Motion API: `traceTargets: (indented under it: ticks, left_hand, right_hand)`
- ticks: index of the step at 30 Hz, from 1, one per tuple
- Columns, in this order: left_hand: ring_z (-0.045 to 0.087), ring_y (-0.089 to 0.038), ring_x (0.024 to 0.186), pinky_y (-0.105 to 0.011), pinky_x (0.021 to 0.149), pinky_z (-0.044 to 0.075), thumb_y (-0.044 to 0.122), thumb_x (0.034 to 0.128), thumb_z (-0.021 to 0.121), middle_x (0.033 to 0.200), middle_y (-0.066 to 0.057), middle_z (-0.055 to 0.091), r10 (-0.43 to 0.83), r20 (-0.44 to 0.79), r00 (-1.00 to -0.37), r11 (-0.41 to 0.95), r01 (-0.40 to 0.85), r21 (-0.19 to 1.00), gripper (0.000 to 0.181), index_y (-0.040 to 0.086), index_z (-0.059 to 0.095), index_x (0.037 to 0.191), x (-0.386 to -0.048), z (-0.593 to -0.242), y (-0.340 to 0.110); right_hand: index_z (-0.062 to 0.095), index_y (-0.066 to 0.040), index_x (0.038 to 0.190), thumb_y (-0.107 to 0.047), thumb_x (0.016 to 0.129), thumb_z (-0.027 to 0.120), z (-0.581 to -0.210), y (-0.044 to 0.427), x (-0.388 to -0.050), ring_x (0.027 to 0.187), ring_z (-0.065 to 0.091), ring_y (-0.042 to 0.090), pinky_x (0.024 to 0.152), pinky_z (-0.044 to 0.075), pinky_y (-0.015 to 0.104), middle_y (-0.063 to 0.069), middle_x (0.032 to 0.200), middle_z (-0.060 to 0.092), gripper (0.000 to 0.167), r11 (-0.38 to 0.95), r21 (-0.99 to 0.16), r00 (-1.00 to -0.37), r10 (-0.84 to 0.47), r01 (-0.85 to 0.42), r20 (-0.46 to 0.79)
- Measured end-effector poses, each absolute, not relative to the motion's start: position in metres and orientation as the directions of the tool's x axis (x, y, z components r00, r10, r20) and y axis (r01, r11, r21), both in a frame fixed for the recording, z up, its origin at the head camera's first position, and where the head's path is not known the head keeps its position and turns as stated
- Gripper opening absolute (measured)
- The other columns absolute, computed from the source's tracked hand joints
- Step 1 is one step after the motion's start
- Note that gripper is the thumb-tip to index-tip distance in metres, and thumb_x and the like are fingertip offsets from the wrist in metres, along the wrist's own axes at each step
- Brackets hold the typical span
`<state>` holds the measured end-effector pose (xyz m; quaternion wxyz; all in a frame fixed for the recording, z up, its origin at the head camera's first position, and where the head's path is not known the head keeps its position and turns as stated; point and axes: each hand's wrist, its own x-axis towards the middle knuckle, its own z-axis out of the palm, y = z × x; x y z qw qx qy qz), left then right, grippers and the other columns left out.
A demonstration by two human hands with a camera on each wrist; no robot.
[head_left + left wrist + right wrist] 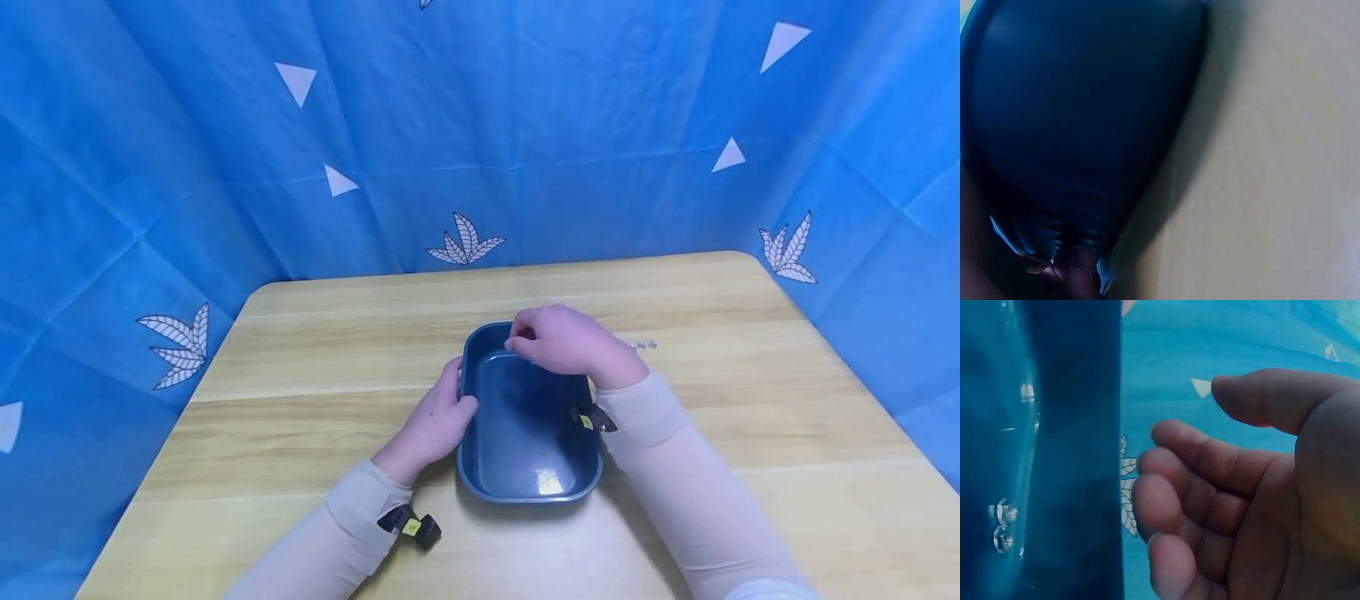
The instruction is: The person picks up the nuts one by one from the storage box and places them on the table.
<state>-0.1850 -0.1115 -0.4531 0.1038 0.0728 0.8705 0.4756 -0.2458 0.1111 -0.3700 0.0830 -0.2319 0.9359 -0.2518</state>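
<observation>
A dark blue rectangular tray [525, 433] with raised walls sits on the wooden table. My left hand [431, 421] grips its left wall, thumb over the rim; dim fingers [1082, 275] show at the tray's edge in the left wrist view. Over the far right corner of the tray hovers my right hand [566, 342]. In the right wrist view its fingers [1160, 506] are loosely bent and the thumb stands apart, with nothing between them. Small shiny ring-like pieces [1004, 526] appear against the tray's blue surface there; their exact kind is unclear.
Several small silvery pieces [643, 344] lie in a row on the table [315, 417], just right of my right wrist. Behind and beside the table hangs a blue curtain [517, 133] with white triangles and leaves. Black straps circle both sleeves.
</observation>
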Motion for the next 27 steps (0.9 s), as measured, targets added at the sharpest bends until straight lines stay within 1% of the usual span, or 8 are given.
traceTargets:
  ticks: [4,9,13,17,22,27]
  left_hand:
    - [0.043,-0.031,0.141,-0.058,0.111,0.038,0.024,0.1017,0.045,0.16,-0.008,0.037,0.23,-0.127,-0.965,0.538,0.017,0.843,0.066,0.014,0.019,0.161,-0.185,-0.454,-0.109]
    - [0.043,-0.03,0.141,-0.056,0.111,0.037,0.024,0.1013,0.045,0.16,-0.008,0.037,0.233,-0.123,-0.965,0.532,0.02,0.846,0.066,0.013,0.019,0.161,-0.186,-0.453,-0.108]
    - [0.042,-0.029,0.141,-0.056,0.112,0.036,0.023,0.1013,0.045,0.16,-0.008,0.037,0.232,-0.124,-0.965,0.525,0.017,0.851,0.065,0.013,0.02,0.161,-0.186,-0.453,-0.108]
    - [0.041,-0.03,0.142,-0.057,0.112,0.036,0.024,0.1013,0.045,0.16,-0.006,0.036,0.223,-0.14,-0.965,0.528,-0.001,0.849,0.066,0.015,0.019,0.161,-0.185,-0.453,-0.109]
    - [0.042,-0.031,0.141,-0.057,0.111,0.037,0.024,0.1015,0.045,0.16,-0.007,0.037,0.222,-0.132,-0.966,0.52,0.003,0.854,0.066,0.015,0.019,0.161,-0.184,-0.452,-0.11]
    - [0.042,-0.031,0.141,-0.057,0.111,0.038,0.024,0.1015,0.045,0.16,-0.006,0.037,0.222,-0.129,-0.966,0.521,0.006,0.853,0.066,0.015,0.019,0.161,-0.183,-0.451,-0.11]
  right_hand:
    - [0.073,-0.019,0.096,-0.037,0.098,0.063,-0.377,0.111,-0.246,0.074,0.057,0.019,0.067,0.049,0.036,-0.003,0.081,0.065,0.021,0.793,-0.481,-0.888,-0.456,-0.373,-0.064]
    - [0.076,-0.016,0.104,-0.031,0.098,0.063,-0.383,0.111,-0.248,0.081,0.06,0.019,0.076,0.053,0.037,-0.002,0.094,0.069,0.02,0.811,-0.452,-0.888,-0.453,-0.372,-0.08]
    - [0.076,-0.014,0.109,-0.03,0.098,0.064,-0.388,0.109,-0.249,0.083,0.061,0.019,0.079,0.055,0.038,-0.001,0.098,0.07,0.023,0.831,-0.419,-0.883,-0.453,-0.366,-0.126]
    - [0.074,-0.012,0.115,-0.033,0.098,0.064,-0.393,0.105,-0.25,0.085,0.062,0.019,0.082,0.056,0.038,0.001,0.102,0.07,0.029,0.85,-0.38,-0.874,-0.453,-0.364,-0.175]
    - [0.073,-0.011,0.119,-0.034,0.098,0.064,-0.393,0.102,-0.251,0.086,0.062,0.019,0.084,0.055,0.039,0.003,0.104,0.07,0.032,0.869,-0.336,-0.879,-0.44,-0.364,-0.184]
    - [0.073,-0.009,0.119,-0.033,0.097,0.065,-0.391,0.102,-0.249,0.084,0.061,0.02,0.081,0.055,0.039,0.003,0.099,0.069,0.033,0.875,-0.31,-0.872,-0.443,-0.371,-0.209]
